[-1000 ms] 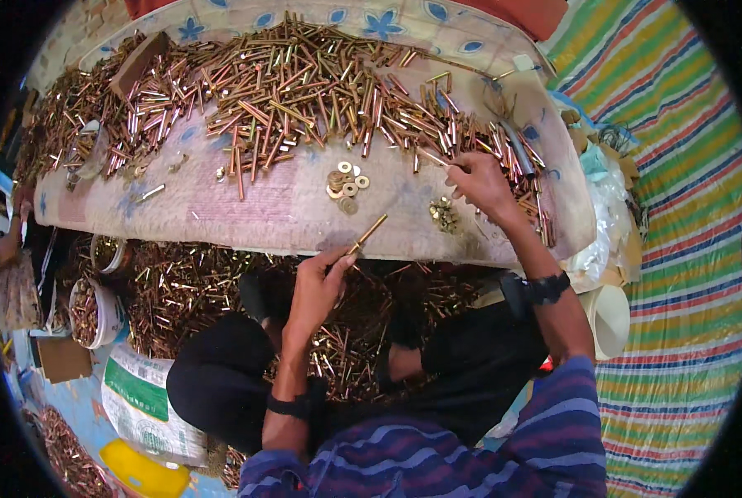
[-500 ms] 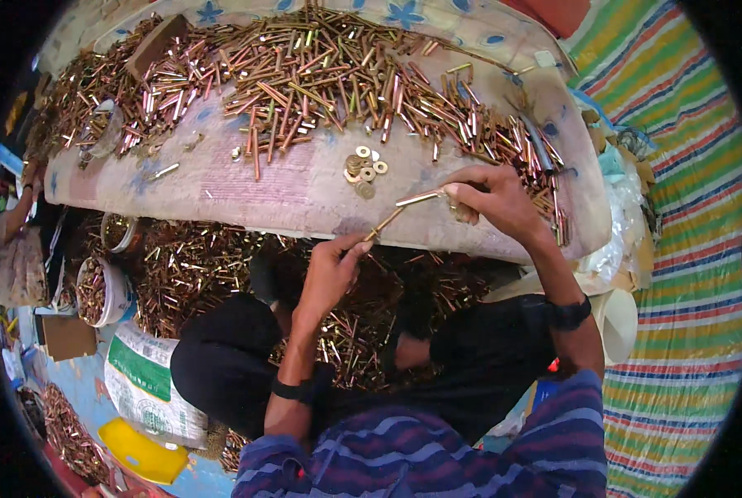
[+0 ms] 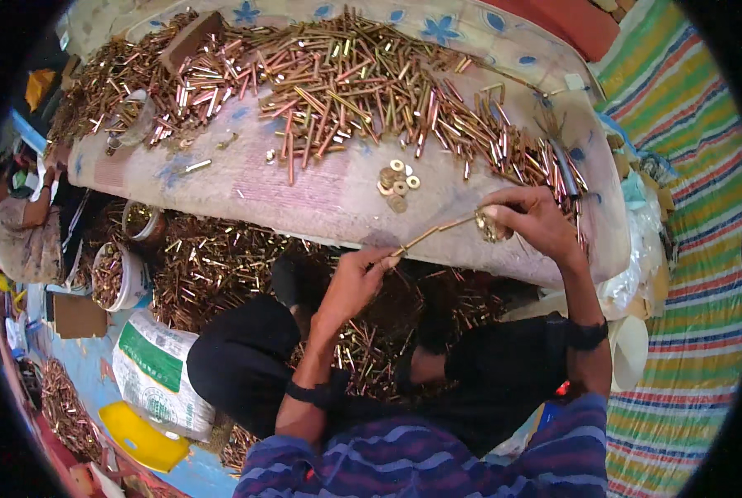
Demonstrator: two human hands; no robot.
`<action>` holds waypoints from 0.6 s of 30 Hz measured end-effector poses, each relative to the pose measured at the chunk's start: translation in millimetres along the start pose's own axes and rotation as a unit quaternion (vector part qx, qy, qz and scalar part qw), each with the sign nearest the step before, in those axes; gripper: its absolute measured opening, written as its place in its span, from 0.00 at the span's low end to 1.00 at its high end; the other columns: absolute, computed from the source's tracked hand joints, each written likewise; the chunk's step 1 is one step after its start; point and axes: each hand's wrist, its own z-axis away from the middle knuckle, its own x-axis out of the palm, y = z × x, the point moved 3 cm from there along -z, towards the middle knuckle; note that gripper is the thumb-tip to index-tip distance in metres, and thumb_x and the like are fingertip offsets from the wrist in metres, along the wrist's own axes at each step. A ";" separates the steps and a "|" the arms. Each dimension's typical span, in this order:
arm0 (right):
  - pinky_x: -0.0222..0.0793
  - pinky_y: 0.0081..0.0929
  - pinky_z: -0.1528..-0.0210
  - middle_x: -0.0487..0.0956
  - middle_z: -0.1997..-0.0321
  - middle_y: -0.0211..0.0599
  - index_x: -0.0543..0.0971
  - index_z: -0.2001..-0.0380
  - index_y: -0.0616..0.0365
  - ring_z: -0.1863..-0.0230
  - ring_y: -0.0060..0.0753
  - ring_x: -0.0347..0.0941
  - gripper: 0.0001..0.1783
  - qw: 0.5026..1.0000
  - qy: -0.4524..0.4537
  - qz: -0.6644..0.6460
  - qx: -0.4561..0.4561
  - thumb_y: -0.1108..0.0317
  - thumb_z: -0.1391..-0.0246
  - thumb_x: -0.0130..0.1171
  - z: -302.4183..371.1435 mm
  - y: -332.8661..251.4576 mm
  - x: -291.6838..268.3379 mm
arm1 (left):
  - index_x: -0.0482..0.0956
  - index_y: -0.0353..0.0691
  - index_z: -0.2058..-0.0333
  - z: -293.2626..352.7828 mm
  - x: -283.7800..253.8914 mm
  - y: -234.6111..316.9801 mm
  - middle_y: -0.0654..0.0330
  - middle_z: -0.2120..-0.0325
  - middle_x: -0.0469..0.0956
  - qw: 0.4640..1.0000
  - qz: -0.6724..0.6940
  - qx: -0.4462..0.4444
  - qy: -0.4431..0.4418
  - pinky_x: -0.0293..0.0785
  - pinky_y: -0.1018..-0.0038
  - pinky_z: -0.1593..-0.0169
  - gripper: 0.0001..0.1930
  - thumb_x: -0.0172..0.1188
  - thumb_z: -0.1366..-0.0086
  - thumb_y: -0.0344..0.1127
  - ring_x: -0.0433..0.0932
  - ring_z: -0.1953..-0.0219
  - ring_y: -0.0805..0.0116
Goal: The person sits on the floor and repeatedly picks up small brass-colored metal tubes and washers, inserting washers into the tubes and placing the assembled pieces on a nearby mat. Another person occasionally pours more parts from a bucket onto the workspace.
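My left hand is closed around the lower end of a slender brass-coloured metal bolt, which slants up to the right. At its upper end, my right hand has thumb and fingers pinched together. Small shiny brass-coloured pieces show under those fingers; their exact kind is hard to make out. Just left of the right hand, a small heap of round washers lies on the padded cloth surface. Both hands are over its near edge.
A big pile of metal bolts and tubes spreads over the far side. Below are more loose pieces, a white bucket, a white-green sack and a yellow tray. Another person's hand is at far left.
The shiny tube pinched in my right hand now lines up with the bolt in my left. More small brass-coloured pieces show under the right fingers. The whole view has shifted slightly.
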 end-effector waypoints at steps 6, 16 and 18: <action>0.71 0.21 0.69 0.81 0.73 0.29 0.85 0.58 0.64 0.73 0.17 0.73 0.11 1.000 -0.002 -0.004 -0.025 0.69 0.40 0.62 5.7 4.5 -2.2 | 0.85 0.34 0.54 -2.1 2.4 -6.8 0.70 0.81 0.71 0.999 0.034 -0.025 -0.022 0.59 0.78 0.77 0.13 0.60 0.29 0.37 0.64 0.81 0.82; 0.73 0.19 0.69 0.82 0.70 0.29 0.85 0.57 0.65 0.72 0.16 0.75 0.10 1.000 -0.004 0.011 -0.019 0.71 0.39 0.63 4.5 11.5 -1.5 | 0.83 0.31 0.53 -1.0 3.7 -5.1 0.65 0.79 0.75 0.999 0.002 -0.037 -0.028 0.65 0.74 0.73 0.13 0.60 0.30 0.33 0.65 0.78 0.80; 0.73 0.19 0.69 0.82 0.70 0.29 0.85 0.57 0.65 0.72 0.16 0.76 0.11 1.000 -0.008 0.011 -0.023 0.70 0.39 0.63 4.4 11.7 -1.5 | 0.83 0.31 0.53 -0.9 3.8 -4.6 0.65 0.79 0.75 0.999 -0.006 -0.023 -0.029 0.65 0.74 0.73 0.13 0.60 0.30 0.33 0.65 0.79 0.81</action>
